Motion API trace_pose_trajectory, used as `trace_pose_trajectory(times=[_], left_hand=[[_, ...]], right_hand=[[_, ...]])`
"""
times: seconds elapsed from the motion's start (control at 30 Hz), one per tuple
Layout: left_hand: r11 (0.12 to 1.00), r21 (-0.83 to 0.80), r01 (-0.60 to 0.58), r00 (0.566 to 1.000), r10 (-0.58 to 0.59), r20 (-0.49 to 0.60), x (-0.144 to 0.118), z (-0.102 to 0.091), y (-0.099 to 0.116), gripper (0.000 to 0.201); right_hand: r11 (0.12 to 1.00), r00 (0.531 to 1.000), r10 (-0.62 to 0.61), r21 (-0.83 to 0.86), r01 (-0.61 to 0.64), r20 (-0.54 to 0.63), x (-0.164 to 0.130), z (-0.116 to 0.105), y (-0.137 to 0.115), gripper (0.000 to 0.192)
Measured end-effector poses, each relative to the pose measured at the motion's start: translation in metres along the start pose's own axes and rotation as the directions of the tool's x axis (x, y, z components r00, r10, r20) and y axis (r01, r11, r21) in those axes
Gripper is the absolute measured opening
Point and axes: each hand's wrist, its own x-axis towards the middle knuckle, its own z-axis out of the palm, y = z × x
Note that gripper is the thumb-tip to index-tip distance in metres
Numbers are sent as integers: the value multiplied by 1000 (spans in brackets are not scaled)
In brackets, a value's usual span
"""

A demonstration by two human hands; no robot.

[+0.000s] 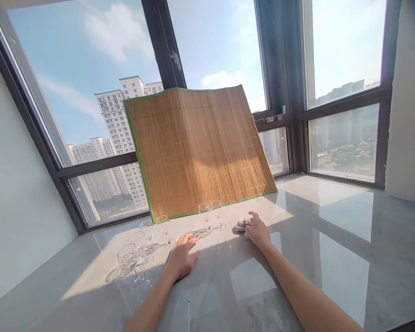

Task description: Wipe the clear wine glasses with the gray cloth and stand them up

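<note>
Gripping a crumpled white cloth (242,225) in the right hand (258,234), down at the glossy grey window ledge (290,276), with one finger lifted clear of the bundle. Holding the left hand (182,257) palm down with the thumb apart from the fingers, low at the same ledge (touching it or not, hard to tell). Just to the left of that hand, four clear stemmed glasses (127,258) in a slanting row, all upright, with shadows across the sunlit surface. Farther back and between the two hands, two more glasses (204,211), side by side and also upright. Behind these, a bamboo mat (200,152) with green edging, leaned back against dark-framed windows (214,41). Outside, pale tower blocks (112,120) under blue sky and cloud.
</note>
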Motion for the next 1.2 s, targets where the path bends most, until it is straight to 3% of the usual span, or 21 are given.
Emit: trace_pose_trajectory(times=[0.2, 0.4, 0.5, 0.63, 0.77, 0.93, 1.07, 1.2], left_hand=[[999, -16, -51, 995, 52, 90, 37, 20, 22, 58], [999, 15, 29, 977, -32, 209, 58, 32, 27, 65], [998, 42, 57, 980, -64, 190, 58, 32, 29, 62], [997, 47, 69, 990, -74, 117, 33, 29, 38, 58], [999, 46, 17, 998, -20, 52, -20, 17, 40, 53], [973, 72, 218, 975, -214, -54, -73, -3, 12, 47], [920, 112, 375, 927, -369, -72, -76, -8, -13, 49], [841, 143, 522, 853, -517, -78, -63, -6, -22, 53]], right_hand=[[1000, 1000, 12, 14, -12, -9, -2, -1, -3, 56], [1000, 1000, 9, 20, -9, -12, 0, 0, 1, 58], [1000, 1000, 2, 15, -2, -9, 1, 1, 2, 59], [1000, 1000, -3, 25, 3, -5, 2, 1, 4, 58], [1000, 1000, -14, -5, 14, -1, 3, 2, 7, 57], [999, 999, -40, -17, 40, -2, 7, 5, 12, 56], [998, 999, -40, -43, 39, -10, 7, 5, 13, 56], [997, 999, -38, -67, 37, -17, 8, 4, 14, 54]])
